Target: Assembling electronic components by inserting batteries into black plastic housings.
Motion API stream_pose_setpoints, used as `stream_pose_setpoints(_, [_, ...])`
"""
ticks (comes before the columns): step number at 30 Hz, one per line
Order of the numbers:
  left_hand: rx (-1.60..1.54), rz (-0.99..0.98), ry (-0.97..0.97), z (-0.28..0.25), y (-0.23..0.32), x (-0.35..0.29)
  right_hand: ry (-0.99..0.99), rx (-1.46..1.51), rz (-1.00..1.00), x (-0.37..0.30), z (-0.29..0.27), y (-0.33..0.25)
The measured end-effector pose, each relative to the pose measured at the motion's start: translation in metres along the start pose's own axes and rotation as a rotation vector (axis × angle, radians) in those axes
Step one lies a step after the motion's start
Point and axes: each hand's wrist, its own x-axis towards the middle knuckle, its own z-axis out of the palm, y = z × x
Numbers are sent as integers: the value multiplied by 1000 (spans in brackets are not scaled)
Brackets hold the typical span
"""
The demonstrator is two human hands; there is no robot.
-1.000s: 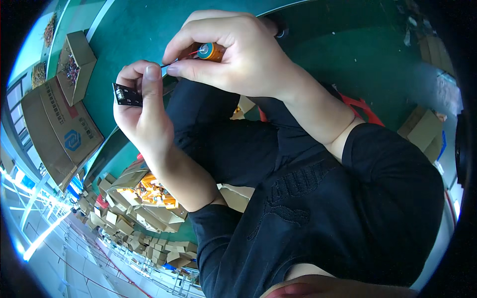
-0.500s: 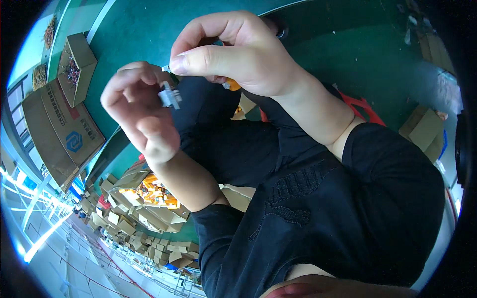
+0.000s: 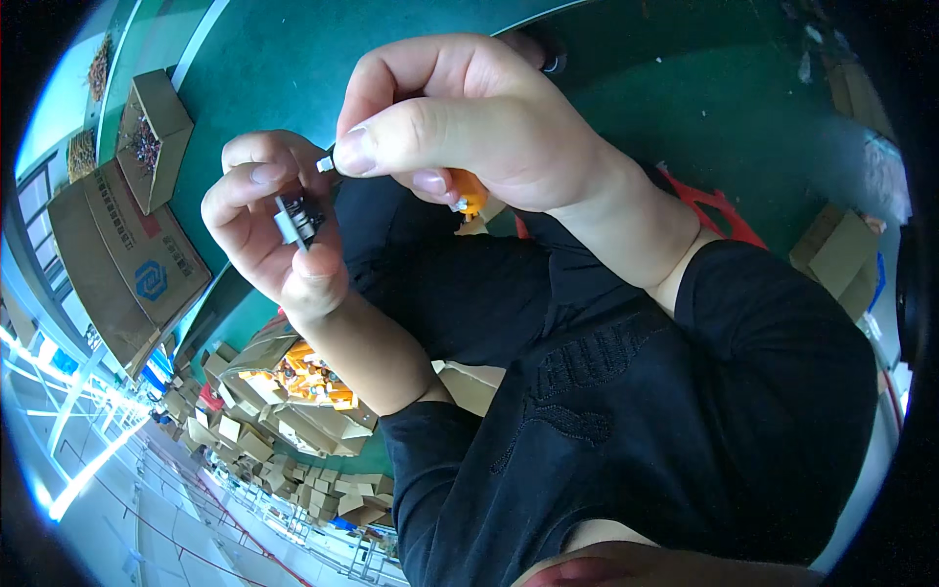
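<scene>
Head view, frame centre: left hand (image 3: 279, 230) fingers pinching small black-grey part (image 3: 296, 219); right hand (image 3: 469, 122) fingers clamped round orange tool (image 3: 468, 191) (mostly hidden), above green surface (image 3: 284, 59).

**Cardboard boxes around the green floor**

Upper left: an open brown carton (image 3: 155, 137) holding small parts, and below it a large flat carton (image 3: 122, 259) bearing a blue label. Lower left, small open boxes (image 3: 284, 411) crowd together. Right edge: another brown box (image 3: 839, 252).

Two bare hands raised over green floor: left hand (image 3: 279, 230) pinching one small black-and-grey part (image 3: 296, 219); right hand (image 3: 469, 122) gripping one orange-handled tool (image 3: 468, 192); two open cardboard boxes (image 3: 152, 137) left of left hand; box stack below, uncountable.
</scene>
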Motion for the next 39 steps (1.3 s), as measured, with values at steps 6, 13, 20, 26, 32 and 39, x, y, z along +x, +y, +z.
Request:
stream_pose_setpoints(6, [60, 14, 29, 2, -4, 0, 25, -16, 66, -5, 6, -5])
stream_pose_setpoints(13, [84, 22, 12, 1, -3, 1, 18, -51, 76, -5, 7, -5])
stream_pose_setpoints(20, [80, 33, 4, 0, -3, 0, 22, -68, 53, -4, 7, -2])
stream_pose_setpoints(26, [88, 30, 15, 1, -3, 0, 17, -73, 51, -3, 7, -2])
stream_pose_setpoints(32, [81, 31, 8, -1, -4, -1, 24, -81, 52, -3, 7, -2])
stream_pose_setpoints(39, [67, -19, -26, -2, -1, -2, 34, -71, 45, -2, 4, 2])
